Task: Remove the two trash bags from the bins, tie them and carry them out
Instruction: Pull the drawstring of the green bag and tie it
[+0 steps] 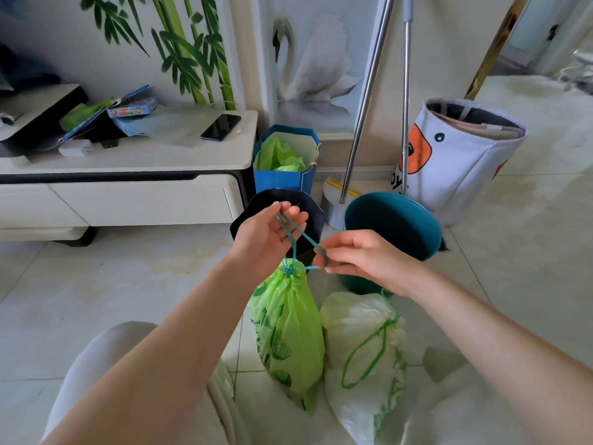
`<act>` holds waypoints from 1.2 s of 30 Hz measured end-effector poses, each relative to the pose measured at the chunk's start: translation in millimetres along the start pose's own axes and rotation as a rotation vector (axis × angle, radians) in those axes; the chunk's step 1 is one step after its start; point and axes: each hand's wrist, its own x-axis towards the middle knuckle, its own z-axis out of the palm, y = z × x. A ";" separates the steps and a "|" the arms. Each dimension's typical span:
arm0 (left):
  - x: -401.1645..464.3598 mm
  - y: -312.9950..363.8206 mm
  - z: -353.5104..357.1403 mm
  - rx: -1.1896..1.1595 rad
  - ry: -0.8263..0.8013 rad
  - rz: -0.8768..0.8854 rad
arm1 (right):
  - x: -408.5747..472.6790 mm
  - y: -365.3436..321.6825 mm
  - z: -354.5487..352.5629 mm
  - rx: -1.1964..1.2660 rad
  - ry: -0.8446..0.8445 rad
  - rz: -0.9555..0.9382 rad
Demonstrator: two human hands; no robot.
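Green bag: the thin bright-green plastic trash bag with a printed lemon pattern hangs from its teal drawstring, its bottom near the tiled floor, in front of my knees.
How it handles: I judge it soft, crinkly and fairly light; the film would tear or slip if squeezed, so the cinched neck and the cord are the places to hold.
Left hand: my left hand pinches the top of the cord loop between thumb and fingers.
Right hand: my right hand pinches the other strand, pulling it sideways.
Second bag: the pale, whitish-green plastic trash bag with a green drawstring lies on the floor just beside the first, its cord slack.
Bins: the round teal plastic bin and the black angular bin stand behind, both without bags.
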 end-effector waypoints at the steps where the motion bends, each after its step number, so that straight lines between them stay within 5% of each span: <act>1: -0.1 -1.0 0.9 0.007 -0.008 -0.009 | -1.3 4.4 -4.2 -0.013 0.024 0.010; 11: -9.5 -11.3 10.7 0.176 -0.040 -0.034 | -12.9 54.2 -68.7 -0.391 0.422 0.267; 17: -12.1 -15.7 13.8 0.249 -0.081 -0.032 | -23.0 82.6 -86.8 -0.748 0.377 0.545; 22: -12.7 -17.4 15.9 0.268 -0.107 -0.037 | -36.3 93.1 -80.4 -0.413 0.400 0.650; 28: -13.1 -20.1 16.3 0.291 -0.129 -0.046 | -36.0 70.3 -58.2 0.094 0.469 0.219; 30: -12.5 -20.8 15.6 0.311 -0.132 -0.048 | -43.1 61.0 -42.2 -0.107 0.370 0.051; 33: -12.7 -22.9 14.6 0.349 -0.132 -0.042 | -49.7 67.6 -20.5 -0.842 0.124 -0.080; 36: -14.0 -24.5 14.7 0.392 -0.138 -0.038 | -50.6 84.6 -9.4 -1.295 -0.155 -0.202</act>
